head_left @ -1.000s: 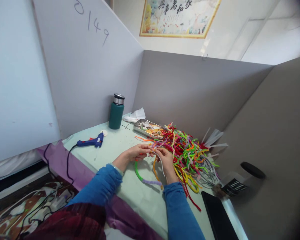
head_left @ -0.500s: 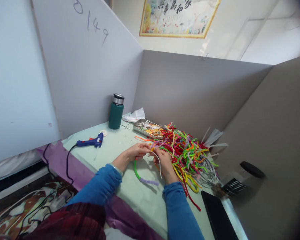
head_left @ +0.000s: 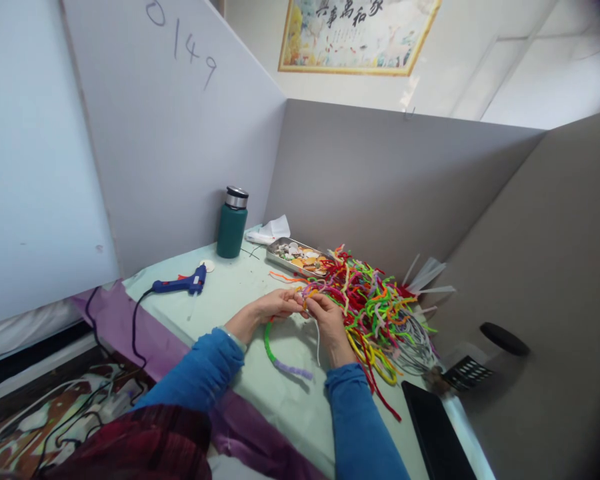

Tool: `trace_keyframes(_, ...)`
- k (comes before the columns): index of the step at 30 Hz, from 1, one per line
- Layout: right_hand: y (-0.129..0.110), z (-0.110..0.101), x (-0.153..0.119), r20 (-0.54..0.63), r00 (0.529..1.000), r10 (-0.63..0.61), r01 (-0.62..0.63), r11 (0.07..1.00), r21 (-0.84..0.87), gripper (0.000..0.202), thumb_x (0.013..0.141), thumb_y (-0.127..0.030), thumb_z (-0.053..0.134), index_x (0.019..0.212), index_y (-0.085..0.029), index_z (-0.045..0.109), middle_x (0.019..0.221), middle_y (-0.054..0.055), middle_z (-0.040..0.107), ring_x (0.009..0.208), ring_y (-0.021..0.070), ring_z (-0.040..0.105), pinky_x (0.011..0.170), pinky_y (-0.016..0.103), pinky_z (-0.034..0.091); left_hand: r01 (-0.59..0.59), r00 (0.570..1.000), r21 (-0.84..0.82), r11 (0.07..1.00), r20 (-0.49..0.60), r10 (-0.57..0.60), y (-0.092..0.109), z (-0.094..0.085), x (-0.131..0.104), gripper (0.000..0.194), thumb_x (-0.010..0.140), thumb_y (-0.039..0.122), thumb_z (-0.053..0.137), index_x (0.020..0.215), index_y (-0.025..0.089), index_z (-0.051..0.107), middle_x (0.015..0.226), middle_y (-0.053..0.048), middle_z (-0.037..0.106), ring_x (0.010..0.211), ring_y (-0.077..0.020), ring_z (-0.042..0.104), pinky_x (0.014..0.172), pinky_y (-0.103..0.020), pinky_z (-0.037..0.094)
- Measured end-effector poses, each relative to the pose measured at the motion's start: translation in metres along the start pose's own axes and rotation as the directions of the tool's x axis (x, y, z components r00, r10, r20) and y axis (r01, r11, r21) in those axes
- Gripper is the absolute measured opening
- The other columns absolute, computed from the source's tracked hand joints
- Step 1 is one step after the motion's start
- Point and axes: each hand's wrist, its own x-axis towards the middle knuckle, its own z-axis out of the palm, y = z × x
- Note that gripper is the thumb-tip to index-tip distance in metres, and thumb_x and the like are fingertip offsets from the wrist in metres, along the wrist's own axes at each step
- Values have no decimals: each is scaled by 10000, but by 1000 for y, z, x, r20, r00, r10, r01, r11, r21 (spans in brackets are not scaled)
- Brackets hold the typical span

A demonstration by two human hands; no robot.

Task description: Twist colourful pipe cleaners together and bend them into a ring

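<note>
My left hand (head_left: 276,305) and my right hand (head_left: 327,323) meet above the table, fingertips pinched close together. Below the left hand curves a wrapped pipe cleaner strand (head_left: 269,347), green along its bend and lilac at its free end, with its upper end inside the left fingers. A thin bare white stem (head_left: 319,345) hangs down from between the two hands. A bit of orange-yellow pipe cleaner shows at the fingertips, though its exact hold is partly hidden. Right behind and beside the right hand lies a big heap of coloured pipe cleaners (head_left: 375,300).
A metal tray (head_left: 275,259) of small discs stands behind the hands. To the left lie a blue glue gun (head_left: 176,285) with a black cord and a green bottle (head_left: 232,230). A black flat object (head_left: 436,427) rests at the right edge. Grey partitions (head_left: 380,173) enclose the table.
My fingertips have drawn closer together. The white stem has swung to hang more upright, and the green-lilac strand has shifted slightly left and down.
</note>
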Motion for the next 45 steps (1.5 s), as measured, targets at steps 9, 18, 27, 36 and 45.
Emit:
trace_keyframes(9,-6,3,-2,-58,997,-40,37,998,-60,188,637,-338,704,711,-176,644,640,-23,576,585,111,474,578,241,386,12,1000,30,999,-14,-11,-3,-4,1,343,652,369,716,848,117,591,791,-64,671,356,2,222,335,-199,114)
trace_keyframes(18,-11,7,-5,-45,997,-70,70,997,12,183,667,-322,692,762,-169,661,695,0,646,666,138,558,679,271,430,-9,997,93,996,-74,16,-7,-5,5,370,662,432,698,799,109,582,614,17,534,351,-2,218,318,-206,92)
trace_keyframes(27,-12,6,-5,-160,983,-85,73,994,-76,277,726,-389,644,831,-139,703,751,36,675,726,168,586,692,285,441,32,995,156,987,-97,-17,-5,-4,3,406,650,476,693,818,124,580,510,79,346,352,-20,219,331,-203,106)
trace_keyframes(36,-16,6,-8,154,949,-275,314,863,-395,225,788,-348,587,675,-184,693,791,50,669,827,192,584,813,326,432,74,980,55,996,-190,-62,-8,-8,7,350,626,425,711,710,144,521,491,86,308,362,-23,183,355,-211,77)
trace_keyframes(45,-23,4,-10,269,922,-277,369,838,-402,120,767,-288,606,723,-248,710,1068,29,618,1048,216,529,985,413,340,23,978,92,995,-207,-4,-9,-8,6,420,631,526,698,688,152,516,479,84,276,377,-25,183,379,-220,81)
